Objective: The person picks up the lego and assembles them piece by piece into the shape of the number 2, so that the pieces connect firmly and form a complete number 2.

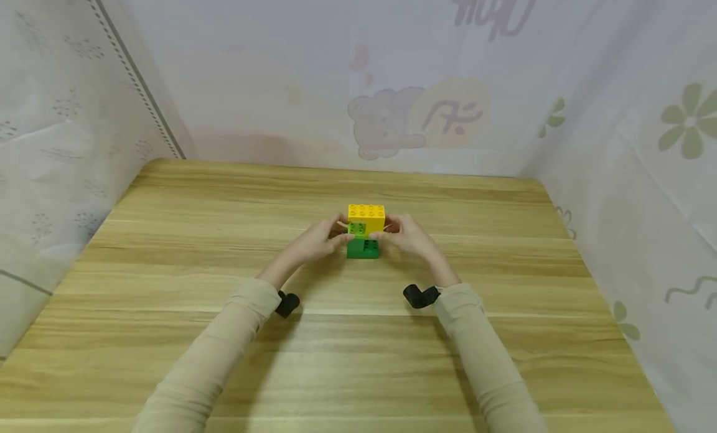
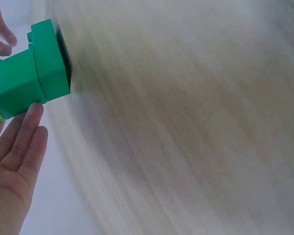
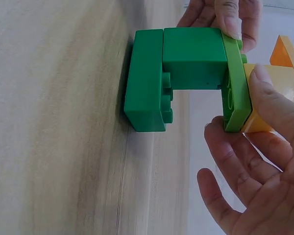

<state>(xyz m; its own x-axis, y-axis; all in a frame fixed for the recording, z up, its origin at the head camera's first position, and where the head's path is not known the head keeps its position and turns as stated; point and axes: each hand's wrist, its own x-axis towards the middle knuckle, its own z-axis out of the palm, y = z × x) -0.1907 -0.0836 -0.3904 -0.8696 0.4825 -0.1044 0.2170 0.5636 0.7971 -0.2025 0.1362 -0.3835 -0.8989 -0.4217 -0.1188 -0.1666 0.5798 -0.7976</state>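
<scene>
A toy building-brick stack stands on the wooden table. Its base is a dark green brick point(image 3: 146, 81), with a second dark green brick point(image 3: 193, 45) over one end. On that sits a thin light green brick point(image 3: 240, 93), whose free end overhangs. Yellow bricks point(image 1: 366, 210) top the stack. My left hand point(image 1: 320, 241) pinches the light green brick from the left, thumb at its near edge; in the left wrist view some fingers lie along the stack's side. From the right, my right hand point(image 3: 264, 196) grips the yellow part, thumb on its face and fingertips under the light green overhang.
The wood-grain table point(image 1: 196, 252) stretches around the stack. A patterned cloth point(image 1: 269, 78) hangs behind it and at both sides. Black wrist mounts point(image 1: 421, 296) sit by the sleeve cuffs, just above the tabletop.
</scene>
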